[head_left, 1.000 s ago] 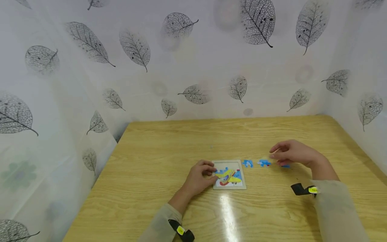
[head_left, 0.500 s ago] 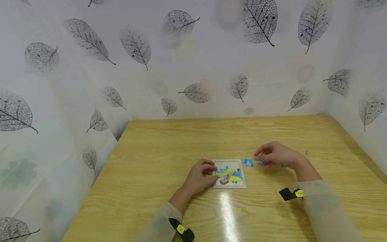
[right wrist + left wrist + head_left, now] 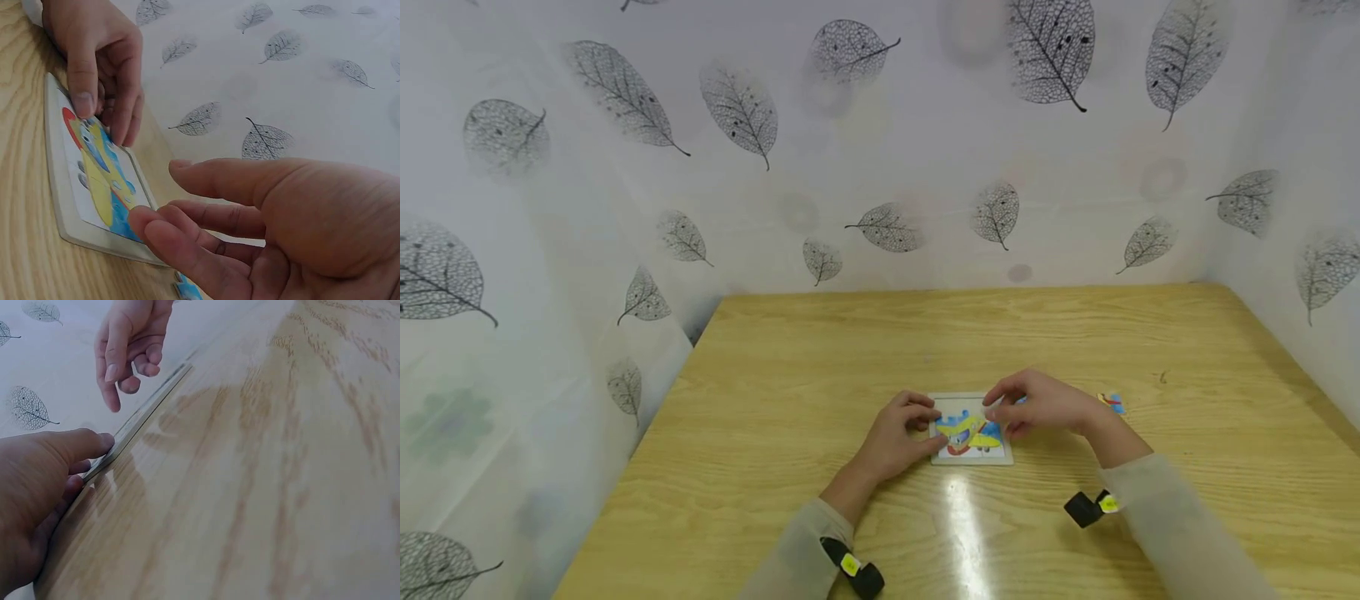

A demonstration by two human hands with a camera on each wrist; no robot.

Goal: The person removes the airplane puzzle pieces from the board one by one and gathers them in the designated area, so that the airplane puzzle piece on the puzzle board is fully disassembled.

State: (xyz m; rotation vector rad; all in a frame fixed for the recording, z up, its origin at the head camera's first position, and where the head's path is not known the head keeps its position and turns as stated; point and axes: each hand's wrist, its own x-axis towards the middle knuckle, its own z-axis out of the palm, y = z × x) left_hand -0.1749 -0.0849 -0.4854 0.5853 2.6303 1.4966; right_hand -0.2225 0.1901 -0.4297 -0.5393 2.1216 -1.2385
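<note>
A small square tray puzzle [image 3: 972, 460] with a pale frame lies on the table, showing a yellow cartoon plane on blue and white pieces. My left hand [image 3: 897, 433] holds the frame's left edge, thumb on top and fingers along the side in the left wrist view. Above the puzzle's right side hovers my right hand [image 3: 1037, 407]. Its thumb and fingers stand apart in the right wrist view, with nothing visible between them. A blue puzzle piece [image 3: 187, 287] lies just beyond the frame, mostly behind that hand. The top part of the tray shows bare backing.
Another puzzle piece [image 3: 1111, 402], blue with red and yellow, lies on the wooden table [image 3: 820, 350] right of my right wrist. A pale leaf-print sheet [image 3: 925, 150] hangs behind the table and along its sides.
My right hand has swept left along the row of loose pieces to the puzzle's right side, uncovering the rightmost piece. The left hand keeps its place on the frame.
</note>
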